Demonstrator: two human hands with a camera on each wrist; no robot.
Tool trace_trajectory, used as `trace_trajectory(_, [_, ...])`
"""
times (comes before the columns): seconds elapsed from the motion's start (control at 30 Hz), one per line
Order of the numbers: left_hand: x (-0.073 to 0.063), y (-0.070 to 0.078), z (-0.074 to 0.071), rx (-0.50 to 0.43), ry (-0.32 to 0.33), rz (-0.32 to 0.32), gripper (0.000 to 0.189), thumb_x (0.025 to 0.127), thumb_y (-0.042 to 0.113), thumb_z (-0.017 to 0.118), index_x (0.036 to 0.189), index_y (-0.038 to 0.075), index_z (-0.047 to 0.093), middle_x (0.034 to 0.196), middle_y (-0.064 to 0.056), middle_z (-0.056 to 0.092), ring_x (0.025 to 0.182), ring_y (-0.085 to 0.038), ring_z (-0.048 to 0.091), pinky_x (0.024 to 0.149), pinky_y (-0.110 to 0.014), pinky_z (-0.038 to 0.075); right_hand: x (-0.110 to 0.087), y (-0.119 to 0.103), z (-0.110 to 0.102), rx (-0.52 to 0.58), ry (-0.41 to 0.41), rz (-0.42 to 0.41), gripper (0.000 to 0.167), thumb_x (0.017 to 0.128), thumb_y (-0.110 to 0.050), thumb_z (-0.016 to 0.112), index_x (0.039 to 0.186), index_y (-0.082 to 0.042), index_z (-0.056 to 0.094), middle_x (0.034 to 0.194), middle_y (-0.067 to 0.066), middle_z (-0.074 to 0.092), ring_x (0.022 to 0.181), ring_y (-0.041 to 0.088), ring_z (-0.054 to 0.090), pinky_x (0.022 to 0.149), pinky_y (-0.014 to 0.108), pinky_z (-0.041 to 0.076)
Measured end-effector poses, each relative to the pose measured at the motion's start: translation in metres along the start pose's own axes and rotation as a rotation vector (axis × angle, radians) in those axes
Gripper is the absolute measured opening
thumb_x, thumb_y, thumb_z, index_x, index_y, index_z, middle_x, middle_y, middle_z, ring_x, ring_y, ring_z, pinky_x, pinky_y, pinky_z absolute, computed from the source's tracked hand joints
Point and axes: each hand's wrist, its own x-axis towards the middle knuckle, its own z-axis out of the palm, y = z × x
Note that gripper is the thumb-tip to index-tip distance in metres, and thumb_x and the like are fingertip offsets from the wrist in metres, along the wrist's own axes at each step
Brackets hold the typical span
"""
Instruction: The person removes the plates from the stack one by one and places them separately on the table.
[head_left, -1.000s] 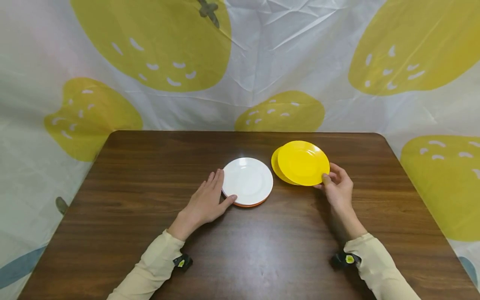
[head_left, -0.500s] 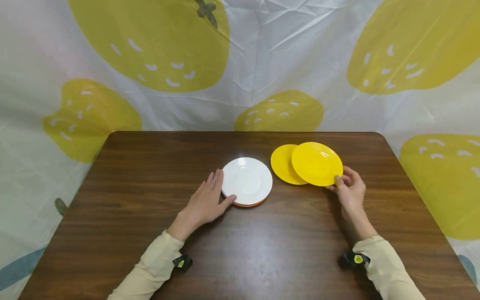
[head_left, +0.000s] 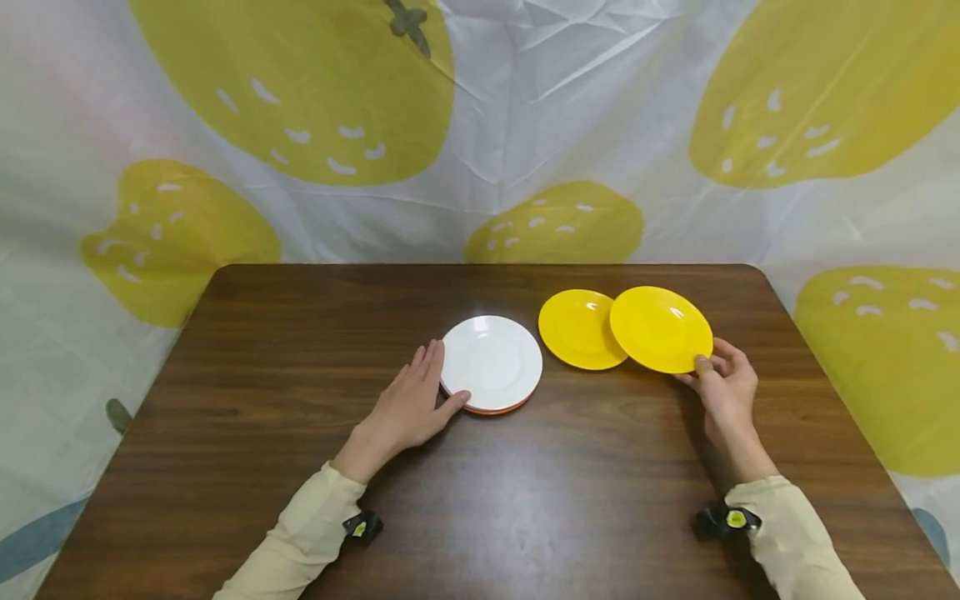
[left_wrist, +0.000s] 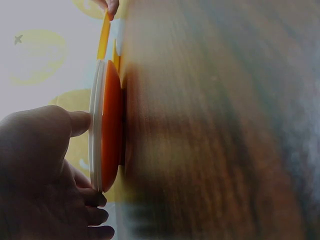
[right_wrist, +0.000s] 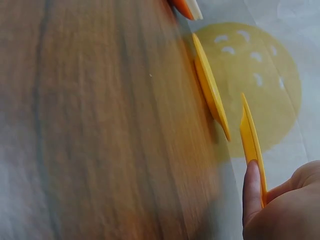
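In the head view a stack of plates sits mid-table, a white plate point(head_left: 492, 363) on top. The left wrist view shows an orange plate point(left_wrist: 111, 130) below the white rims. My left hand point(head_left: 405, 408) rests against the stack's left edge, fingers straight, thumb at the near rim. My right hand point(head_left: 727, 387) pinches a yellow plate point(head_left: 660, 329) by its near right rim, thumb on top and fingers beneath. That plate is raised off the table, as the right wrist view shows. A second yellow plate point(head_left: 577, 329) lies on the table, partly overlapped in the head view.
The dark wooden table point(head_left: 480, 500) has rounded far corners. Behind it hangs a white cloth point(head_left: 562, 125) printed with large yellow fruit. Each wrist carries a small black camera.
My right hand has moved to the right with the yellow plate, uncovering more of the yellow plate beneath it. My left hand has stayed at the stack.
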Motion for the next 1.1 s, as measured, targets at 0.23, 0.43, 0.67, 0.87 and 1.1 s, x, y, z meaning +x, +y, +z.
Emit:
trace_trajectory(0.23, [-0.001, 0.0, 0.003, -0.017, 0.004, 0.012, 0.091, 0.103, 0.057, 0.045, 0.161, -0.002, 0.004, 0.169, -0.02, 0.007, 0.157, -0.036, 0.009, 0.126, -0.053, 0.02, 0.006, -0.001, -0.01, 0.002, 0.043, 0.044, 0.057, 0.098, 0.005, 0.051, 0.152, -0.002, 0.033, 0.101, 0.0, 0.053, 0.073, 0.003, 0.062, 0.061, 0.016, 0.058])
trace_trajectory(0.43, [-0.001, 0.0, 0.004, -0.02, 0.024, 0.016, 0.091, 0.103, 0.055, 0.048, 0.161, -0.003, 0.007, 0.169, -0.022, 0.01, 0.157, -0.038, 0.011, 0.126, -0.054, 0.021, 0.014, -0.001, -0.017, 0.025, 0.082, 0.053, 0.06, 0.098, 0.005, 0.048, 0.155, -0.002, 0.03, 0.104, 0.002, 0.05, 0.072, 0.003, 0.06, 0.059, 0.016, 0.058])
trace_trajectory(0.67, [0.0, 0.0, 0.003, -0.015, 0.021, 0.01, 0.091, 0.103, 0.056, 0.046, 0.161, -0.002, 0.006, 0.169, -0.021, 0.009, 0.157, -0.036, 0.011, 0.126, -0.052, 0.02, 0.02, -0.001, -0.024, -0.002, 0.091, 0.076, 0.061, 0.099, 0.005, 0.048, 0.156, -0.004, 0.027, 0.107, 0.002, 0.049, 0.073, 0.002, 0.06, 0.06, 0.016, 0.058])
trace_trajectory(0.87, [0.0, 0.0, 0.004, -0.02, 0.019, 0.01, 0.091, 0.103, 0.056, 0.046, 0.161, -0.002, 0.006, 0.169, -0.021, 0.009, 0.157, -0.036, 0.011, 0.126, -0.053, 0.021, 0.019, 0.0, -0.026, -0.03, 0.097, 0.082, 0.061, 0.1, 0.004, 0.047, 0.156, -0.005, 0.026, 0.106, 0.0, 0.049, 0.077, 0.001, 0.06, 0.061, 0.015, 0.058])
trace_trajectory(1.1, [0.0, 0.001, 0.003, -0.014, 0.016, 0.008, 0.091, 0.103, 0.057, 0.045, 0.161, -0.001, 0.005, 0.169, -0.02, 0.008, 0.157, -0.035, 0.01, 0.126, -0.052, 0.02, 0.02, -0.001, -0.025, -0.061, 0.105, 0.073, 0.061, 0.1, 0.002, 0.047, 0.157, -0.004, 0.026, 0.107, 0.001, 0.047, 0.076, 0.001, 0.059, 0.061, 0.014, 0.057])
